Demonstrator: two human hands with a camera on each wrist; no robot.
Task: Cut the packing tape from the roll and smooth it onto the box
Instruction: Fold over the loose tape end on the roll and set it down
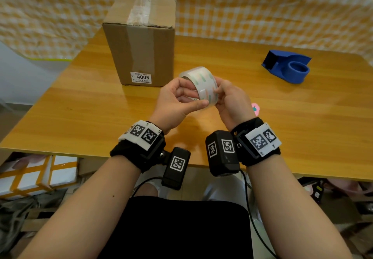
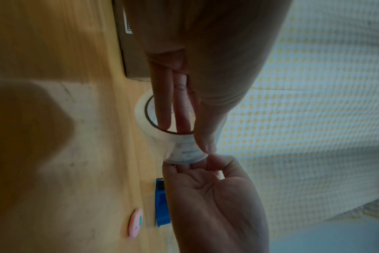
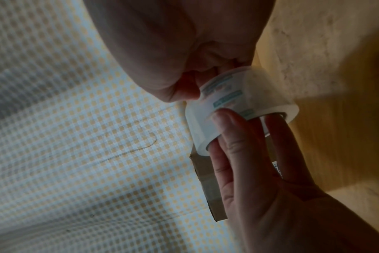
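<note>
A roll of clear packing tape (image 1: 201,81) with green and pink print is held above the wooden table (image 1: 80,107), in front of me. My left hand (image 1: 193,97) grips it: the fingers (image 2: 162,109) go through the core and the thumb presses the outer face. My right hand (image 1: 220,93) pinches the roll's right side with curled fingertips (image 2: 212,162). The right wrist view shows the tape roll (image 3: 244,95) between both hands. The cardboard box (image 1: 141,42) stands upright behind the roll at the left, with tape (image 1: 139,10) along its top seam.
A blue tape dispenser (image 1: 288,66) sits empty on the table at the far right. A small pink round item (image 1: 255,108) lies just right of my right hand. A yellow checked cloth (image 1: 262,6) hangs behind the table. Boxes and clutter lie under the table's near edge.
</note>
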